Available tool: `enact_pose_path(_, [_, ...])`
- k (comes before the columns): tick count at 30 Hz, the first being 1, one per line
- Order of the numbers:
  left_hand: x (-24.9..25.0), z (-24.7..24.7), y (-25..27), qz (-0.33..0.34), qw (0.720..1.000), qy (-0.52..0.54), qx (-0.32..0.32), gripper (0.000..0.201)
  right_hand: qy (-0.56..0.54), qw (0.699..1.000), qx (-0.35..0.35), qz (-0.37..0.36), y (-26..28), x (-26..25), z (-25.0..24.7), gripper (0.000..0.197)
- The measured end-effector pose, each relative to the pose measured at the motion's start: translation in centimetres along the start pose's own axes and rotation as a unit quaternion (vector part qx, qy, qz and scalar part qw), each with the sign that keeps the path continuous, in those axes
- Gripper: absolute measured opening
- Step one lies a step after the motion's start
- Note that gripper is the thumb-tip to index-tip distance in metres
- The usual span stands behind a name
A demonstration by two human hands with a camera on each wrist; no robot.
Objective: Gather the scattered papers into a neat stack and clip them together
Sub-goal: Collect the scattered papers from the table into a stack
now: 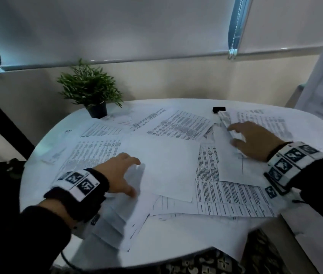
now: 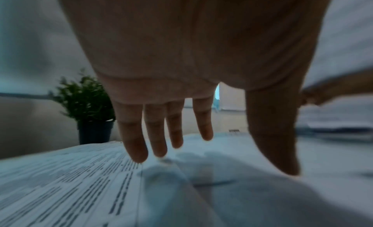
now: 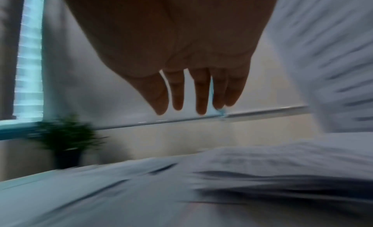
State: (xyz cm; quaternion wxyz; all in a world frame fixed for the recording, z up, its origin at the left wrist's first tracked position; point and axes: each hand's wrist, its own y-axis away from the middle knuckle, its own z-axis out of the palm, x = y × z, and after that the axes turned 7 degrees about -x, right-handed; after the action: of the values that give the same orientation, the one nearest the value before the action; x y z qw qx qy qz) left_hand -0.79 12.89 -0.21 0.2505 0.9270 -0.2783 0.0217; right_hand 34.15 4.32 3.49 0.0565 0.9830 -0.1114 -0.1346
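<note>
Room: pale wall and lowered roller blind (image 1: 117,26) behind a round white counter (image 1: 186,244); dim, bluish light.
Papers: printed sheets (image 1: 180,125) scattered and overlapping over most of the counter, some face down, a few jutting past the near edge; none squared up yet.
Blank sheet: a plain white page (image 1: 166,165) lies mid-counter, on top of its neighbours.
Clip: a small black object (image 1: 218,110) at the far side, just beyond the right-hand sheets; I take it for the binder clip, though it is too small to be sure.
Potted plant: green plant in a dark pot (image 1: 91,91) at the far left, clear of the sheets.
Left hand (image 1: 120,173): fingers (image 2: 133,139) straight and spread, palm down, holding nothing; low over the left edge of the blank sheet. Whether it touches, I cannot tell.
Right hand (image 1: 255,141): flat, fingers extended, on the right-hand sheets, gripping nothing; wrist view blurred.
Step in hand: by my reckoning, sweeping the spread inward from both sides.
Method: I should keep palms flat and press lightly, slide outer sheets toward the middle so they shingle rather than crumple, rescue the overhanging pages first, and stay wide of the pot.
Afterwards: lift the pile, tap two edges square, then fetch the clip.
</note>
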Motion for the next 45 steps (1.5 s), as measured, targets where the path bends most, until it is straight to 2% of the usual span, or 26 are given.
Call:
enact_pose_path(2, [1.3, 0.4, -0.7, 0.048, 0.997, -0.066, -0.016, 0.090, 0.009, 0.992, -0.075, -0.097, 0.7, -4.3, 1.6, 0.041])
enact_pose_path(4, [2.4, 0.5, -1.0, 0.081, 0.993, -0.082, -0.014, 0.068, 0.022, 0.982, -0.121, -0.143, 1.4, -7.3, 3.1, 0.043])
enact_pose_path(6, [3.1, 0.5, -0.7, 0.083, 0.991, -0.105, -0.006, 0.045, 0.019, 0.975, -0.154, -0.156, 1.7, -8.8, 4.1, 0.044])
enact_pose_path(8, [3.7, 0.8, -0.3, 0.069, 0.986, -0.153, 0.019, 0.041, 0.001, 0.974, -0.166, -0.156, 2.2, -9.2, 4.2, 0.044])
enact_pose_path(11, [4.7, 0.9, 0.4, 0.063, 0.977, -0.175, 0.101, 0.024, -0.071, 0.977, -0.128, -0.153, 3.1, -8.7, 3.0, 0.042])
enact_pose_path(13, [4.9, 0.6, 0.7, 0.047, 0.979, -0.112, 0.161, 0.017, -0.157, 0.976, -0.060, -0.141, 3.4, -7.6, 2.1, 0.039])
enact_pose_path(15, [4.8, -0.2, 1.2, 0.036, 0.972, 0.019, 0.232, 0.010, -0.272, 0.956, 0.036, -0.103, 3.3, -5.9, 1.7, 0.039])
enact_pose_path(17, [4.7, -1.3, 1.8, 0.050, 0.933, 0.186, 0.305, 0.004, -0.401, 0.908, 0.112, -0.049, 3.2, -4.1, 2.1, 0.047])
enact_pose_path(18, [4.9, -1.9, 2.0, 0.064, 0.902, 0.267, 0.333, 0.005, -0.461, 0.880, 0.110, -0.027, 3.4, -3.8, 2.4, 0.056])
enact_pose_path(19, [5.3, -2.5, 2.2, 0.079, 0.870, 0.344, 0.345, 0.006, -0.510, 0.855, 0.087, -0.017, 3.5, -3.8, 2.9, 0.076])
enact_pose_path(21, [6.3, -3.3, 2.5, 0.110, 0.817, 0.468, 0.318, 0.010, -0.574, 0.818, 0.016, -0.013, 3.4, -4.3, 4.2, 0.119])
enact_pose_path(22, [6.7, -3.3, 2.5, 0.122, 0.802, 0.507, 0.291, 0.013, -0.600, 0.800, -0.021, -0.016, 3.3, -4.7, 4.8, 0.125])
enact_pose_path(23, [7.0, -3.3, 2.3, 0.128, 0.795, 0.530, 0.266, 0.015, -0.624, 0.779, -0.053, -0.025, 3.2, -5.1, 5.4, 0.119])
enact_pose_path(24, [7.2, -3.0, 2.1, 0.127, 0.792, 0.543, 0.247, 0.015, -0.649, 0.756, -0.077, -0.035, 3.0, -5.4, 5.9, 0.104])
enact_pose_path(26, [7.1, -2.5, 1.6, 0.109, 0.787, 0.564, 0.223, 0.015, -0.683, 0.724, -0.084, -0.050, 2.6, -5.6, 6.5, 0.074])
enact_pose_path(27, [7.0, -2.3, 1.5, 0.101, 0.782, 0.576, 0.216, 0.016, -0.690, 0.718, -0.073, -0.052, 2.3, -5.5, 6.7, 0.069])
enact_pose_path(28, [7.0, -2.2, 1.6, 0.095, 0.775, 0.588, 0.211, 0.018, -0.694, 0.716, -0.064, -0.050, 2.1, -5.6, 6.7, 0.072])
enact_pose_path(29, [7.0, -2.1, 1.6, 0.094, 0.766, 0.600, 0.210, 0.021, -0.700, 0.710, -0.062, -0.047, 1.9, -5.7, 6.6, 0.084])
enact_pose_path(32, [7.3, -2.3, 1.6, 0.119, 0.742, 0.631, 0.193, 0.024, -0.725, 0.681, -0.100, -0.038, 1.5, -5.7, 6.9, 0.128])
enact_pose_path(33, [7.5, -2.5, 1.6, 0.134, 0.733, 0.641, 0.186, 0.024, -0.727, 0.675, -0.122, -0.039, 1.6, -5.7, 6.9, 0.133])
enact_pose_path(35, [7.9, -2.8, 1.4, 0.155, 0.724, 0.647, 0.184, 0.025, -0.727, 0.669, -0.148, -0.054, 1.8, -5.6, 6.8, 0.125])
enact_pose_path(38, [7.5, -2.7, 0.9, 0.129, 0.746, 0.621, 0.203, 0.026, -0.741, 0.660, -0.100, -0.075, 2.3, -4.9, 6.4, 0.113])
enact_pose_path(41, [5.9, -1.7, 0.5, 0.066, 0.814, 0.540, 0.204, 0.016, -0.742, 0.665, -0.029, -0.081, 3.4, -3.9, 5.4, 0.071])
enact_pose_path(42, [5.2, -1.5, 0.5, 0.053, 0.849, 0.490, 0.192, 0.013, -0.724, 0.685, -0.024, -0.077, 3.7, -3.6, 5.2, 0.061])
enact_pose_path(44, [3.6, -1.0, 0.6, 0.011, 0.925, 0.344, 0.160, 0.025, -0.663, 0.746, -0.037, -0.055, 4.0, -2.7, 5.4, 0.048])
enact_pose_path(45, [2.8, -0.9, 0.7, -0.018, 0.953, 0.263, 0.147, 0.032, -0.639, 0.767, -0.040, -0.043, 4.1, -2.3, 5.6, 0.046])
